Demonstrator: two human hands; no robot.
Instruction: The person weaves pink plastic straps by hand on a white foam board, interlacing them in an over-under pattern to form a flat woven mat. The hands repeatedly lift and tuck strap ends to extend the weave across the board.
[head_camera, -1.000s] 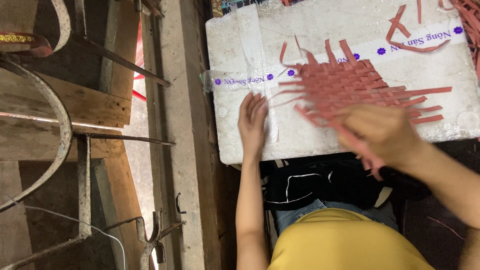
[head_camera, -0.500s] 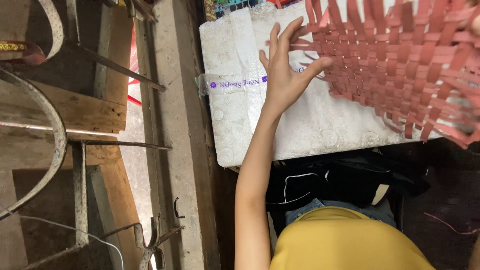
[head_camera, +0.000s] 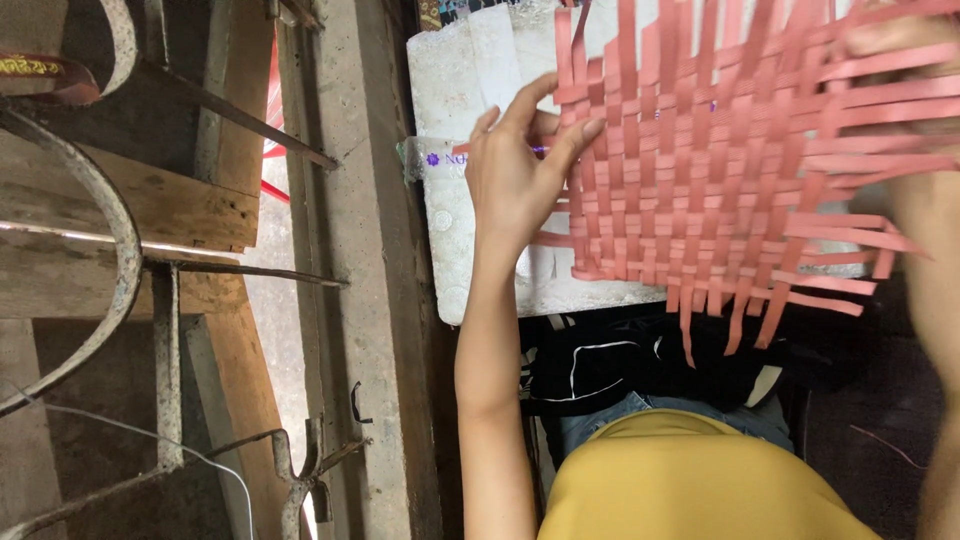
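A woven mat of flat red strips is lifted off the white foam board and held close to the camera, its loose strip ends hanging down and out to the right. My left hand grips the mat's left edge with thumb and fingers. My right hand is at the top right corner behind the strips, mostly hidden, and seems to hold the mat's upper right edge. My right forearm runs down the right border.
A concrete post and wooden beams with curved metal bars stand on the left. A black bag lies below the board, above my yellow shirt.
The woven mat lay flat on the board a second ago. It has been lifted and brought toward the camera; my left hand moved from the board to the mat's left edge.
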